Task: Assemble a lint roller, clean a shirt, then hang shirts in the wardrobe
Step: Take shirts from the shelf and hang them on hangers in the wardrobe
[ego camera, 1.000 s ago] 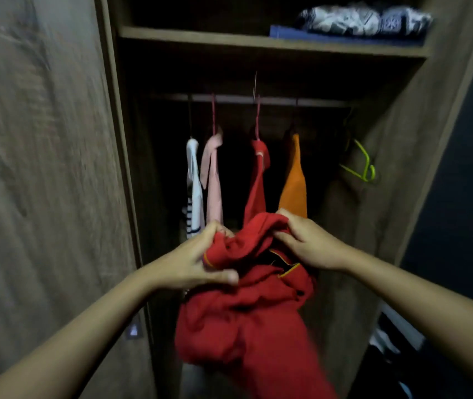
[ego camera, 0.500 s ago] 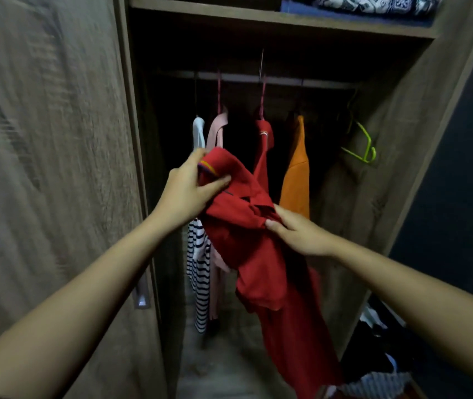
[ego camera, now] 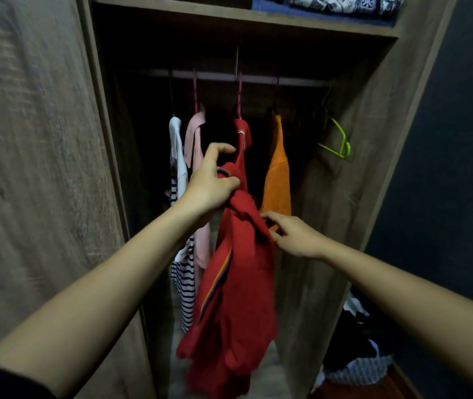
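A red shirt (ego camera: 235, 298) with a striped trim hangs down in front of the open wardrobe (ego camera: 344, 197). My left hand (ego camera: 211, 182) grips its bunched top near the collar, raised toward the rail (ego camera: 229, 77). My right hand (ego camera: 293, 236) pinches a fold of the same shirt lower down on the right. On the rail hang a white striped shirt (ego camera: 179, 180), a pink shirt (ego camera: 196, 139), another red shirt (ego camera: 242, 136) and an orange shirt (ego camera: 278, 174).
A bare green hanger (ego camera: 337, 139) hangs at the rail's right end. Folded patterned fabric (ego camera: 342, 2) lies on the top shelf. The wardrobe door (ego camera: 33, 168) stands open on the left. A heap of clothes (ego camera: 356, 355) lies on the floor at the lower right.
My left hand has lifted the red shirt's top higher, from chest height toward the rail. The shirt now hangs full length, and my right hand has shifted to pinching a fold.
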Motion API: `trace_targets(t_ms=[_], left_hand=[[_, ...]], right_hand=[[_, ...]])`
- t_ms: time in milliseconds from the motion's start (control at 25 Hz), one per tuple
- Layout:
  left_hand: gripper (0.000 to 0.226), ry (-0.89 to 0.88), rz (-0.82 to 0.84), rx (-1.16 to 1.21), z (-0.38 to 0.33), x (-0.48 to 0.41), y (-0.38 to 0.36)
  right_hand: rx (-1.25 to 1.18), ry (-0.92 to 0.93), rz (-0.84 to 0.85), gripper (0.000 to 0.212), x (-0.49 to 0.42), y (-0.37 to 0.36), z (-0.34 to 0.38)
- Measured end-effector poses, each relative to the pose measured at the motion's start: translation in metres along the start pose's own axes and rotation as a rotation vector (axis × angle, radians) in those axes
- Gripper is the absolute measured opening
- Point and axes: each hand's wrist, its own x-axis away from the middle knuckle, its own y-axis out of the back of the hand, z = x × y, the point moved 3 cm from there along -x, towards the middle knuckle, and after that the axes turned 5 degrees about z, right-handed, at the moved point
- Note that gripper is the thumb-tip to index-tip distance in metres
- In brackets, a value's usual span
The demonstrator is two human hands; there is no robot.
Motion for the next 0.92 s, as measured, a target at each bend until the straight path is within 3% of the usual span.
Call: trace_targets(t_ms=[120,280,440,560,680,760,920], left_hand=[[0.038,0.029,-0.058,-0.012,0.007,-0.002,0.0],[0.037,0.068,-0.053,0.017,0.004,-0.001,0.0],[0.01,0.119,-0.045,0.219,-0.006,0.006,-0.004],[0.029,0.148,-0.012,0.243,-0.008,0.004,-0.005],[0.014,0.085,0.032,0.006,-0.009,0.003,-0.01],[0.002,0.0,0.016,-0.247,-0.015,0.007,-0.015],[0.021,-0.194,-0.188,-0.773,-0.04,0.011,-0.018]], right_hand=[[-0.16,-0.074,-0.172,0.023,0.008,0.008,0.003],[-0.129,-0.025,-0.228,0.033,0.016,0.016,0.013],[-0.252,0.076,-0.307,0.031,0.02,0.02,0.022],[-0.124,0.279,-0.42,0.025,0.034,0.021,0.037],[0.104,0.38,-0.431,0.024,0.047,-0.001,0.046],[0.153,0.239,-0.301,0.035,0.047,-0.024,0.043],[0.148,0.052,-0.267,0.051,0.044,-0.041,0.034]])
